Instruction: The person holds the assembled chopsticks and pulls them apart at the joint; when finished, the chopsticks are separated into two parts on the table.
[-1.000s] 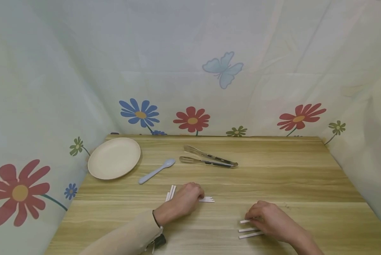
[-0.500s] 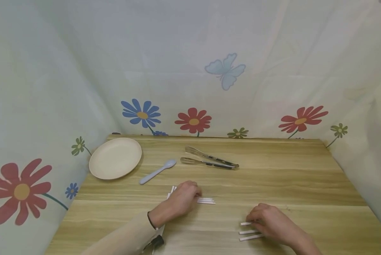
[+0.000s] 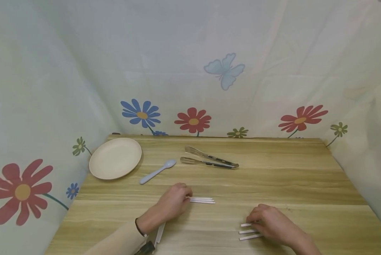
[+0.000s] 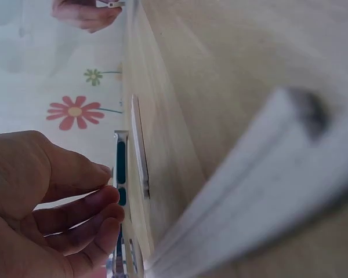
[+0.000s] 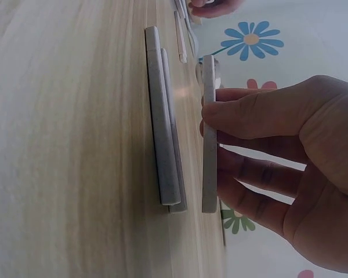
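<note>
In the head view my left hand [image 3: 174, 202] is over the left ends of several white sticks [image 3: 203, 200] lying side by side. Its fingers are loosely bent with nothing visible between them in the left wrist view, the hand [image 4: 58, 208] being just above the table. More white sticks [image 3: 160, 232] show partly from under my left wrist. My right hand [image 3: 273, 223] pinches one white stick [image 5: 209, 139] between thumb and fingers, raised off the table in the right wrist view. Two other white sticks [image 5: 164, 127] lie beside it on the wood.
A round beige plate [image 3: 115, 158] stands at the back left of the wooden table [image 3: 289, 170]. A pale blue spoon [image 3: 157, 171] lies right of it, and metal tongs with dark handles [image 3: 209, 161] lie farther right. Flowered cloth [image 3: 165, 71] surrounds the table.
My left hand has shifted left and slightly toward me, uncovering more of the sticks at its fingertips and covering the upper ends of the slanted ones. My right hand has barely moved.
</note>
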A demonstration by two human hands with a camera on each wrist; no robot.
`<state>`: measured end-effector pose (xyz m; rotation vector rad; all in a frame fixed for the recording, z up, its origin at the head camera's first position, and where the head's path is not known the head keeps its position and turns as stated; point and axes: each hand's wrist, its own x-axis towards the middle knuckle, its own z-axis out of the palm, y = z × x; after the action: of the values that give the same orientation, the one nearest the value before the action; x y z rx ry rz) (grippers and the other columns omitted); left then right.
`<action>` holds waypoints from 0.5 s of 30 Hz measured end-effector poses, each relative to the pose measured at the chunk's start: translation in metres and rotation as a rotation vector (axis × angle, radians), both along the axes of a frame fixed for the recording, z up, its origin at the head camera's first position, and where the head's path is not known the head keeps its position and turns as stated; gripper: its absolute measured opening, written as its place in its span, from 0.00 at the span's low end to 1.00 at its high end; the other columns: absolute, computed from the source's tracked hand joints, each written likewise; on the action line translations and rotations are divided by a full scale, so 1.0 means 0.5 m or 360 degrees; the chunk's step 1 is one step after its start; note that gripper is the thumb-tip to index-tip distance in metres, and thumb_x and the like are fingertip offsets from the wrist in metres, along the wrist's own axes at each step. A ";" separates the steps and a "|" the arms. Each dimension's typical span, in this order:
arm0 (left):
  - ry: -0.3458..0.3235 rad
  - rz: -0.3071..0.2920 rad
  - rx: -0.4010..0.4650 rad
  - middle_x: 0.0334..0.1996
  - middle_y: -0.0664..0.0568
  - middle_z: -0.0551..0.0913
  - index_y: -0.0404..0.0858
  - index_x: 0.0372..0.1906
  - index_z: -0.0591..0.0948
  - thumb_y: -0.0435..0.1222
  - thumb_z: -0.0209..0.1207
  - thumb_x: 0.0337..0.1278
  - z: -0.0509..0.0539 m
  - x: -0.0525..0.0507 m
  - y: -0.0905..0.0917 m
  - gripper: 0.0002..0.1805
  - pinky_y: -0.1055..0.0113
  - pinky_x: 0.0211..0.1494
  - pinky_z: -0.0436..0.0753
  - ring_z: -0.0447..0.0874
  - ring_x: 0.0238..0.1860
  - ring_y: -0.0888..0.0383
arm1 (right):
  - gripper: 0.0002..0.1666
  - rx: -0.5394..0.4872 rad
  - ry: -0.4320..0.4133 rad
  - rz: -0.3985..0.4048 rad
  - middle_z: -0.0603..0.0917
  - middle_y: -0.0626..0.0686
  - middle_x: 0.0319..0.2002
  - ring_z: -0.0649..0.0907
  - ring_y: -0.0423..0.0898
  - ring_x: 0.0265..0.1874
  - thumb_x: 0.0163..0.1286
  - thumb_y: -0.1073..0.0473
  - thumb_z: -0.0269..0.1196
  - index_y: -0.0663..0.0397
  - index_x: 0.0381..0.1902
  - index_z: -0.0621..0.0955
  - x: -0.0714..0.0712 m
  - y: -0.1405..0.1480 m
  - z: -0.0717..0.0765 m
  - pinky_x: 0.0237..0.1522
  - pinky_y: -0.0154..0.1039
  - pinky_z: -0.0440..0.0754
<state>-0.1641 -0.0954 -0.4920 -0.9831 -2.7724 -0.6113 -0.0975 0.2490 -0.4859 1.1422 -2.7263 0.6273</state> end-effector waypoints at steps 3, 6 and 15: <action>-0.0012 0.0043 0.0006 0.30 0.52 0.84 0.39 0.32 0.86 0.28 0.66 0.46 -0.001 0.007 -0.016 0.06 0.65 0.40 0.82 0.82 0.35 0.56 | 0.11 -0.0014 0.0018 0.0027 0.83 0.36 0.32 0.80 0.33 0.33 0.50 0.64 0.73 0.43 0.32 0.87 0.000 0.000 -0.003 0.35 0.32 0.81; -0.0005 0.0063 0.0028 0.30 0.52 0.84 0.38 0.32 0.86 0.29 0.67 0.46 -0.001 0.018 -0.029 0.05 0.64 0.39 0.82 0.82 0.34 0.57 | 0.11 -0.0013 0.0044 0.0057 0.83 0.36 0.32 0.79 0.32 0.33 0.50 0.63 0.73 0.43 0.32 0.87 0.001 0.001 -0.008 0.35 0.31 0.80; -0.0009 0.0217 0.0001 0.25 0.56 0.81 0.41 0.27 0.83 0.31 0.69 0.45 0.002 0.045 -0.063 0.05 0.69 0.33 0.79 0.78 0.28 0.62 | 0.11 -0.0023 0.0099 0.0067 0.81 0.35 0.31 0.78 0.32 0.32 0.50 0.63 0.73 0.42 0.32 0.87 0.001 0.006 -0.012 0.34 0.29 0.78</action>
<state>-0.1416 -0.1270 -0.4910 -0.7845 -2.8142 -0.5956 -0.0971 0.2522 -0.4918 1.1982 -2.6483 0.6051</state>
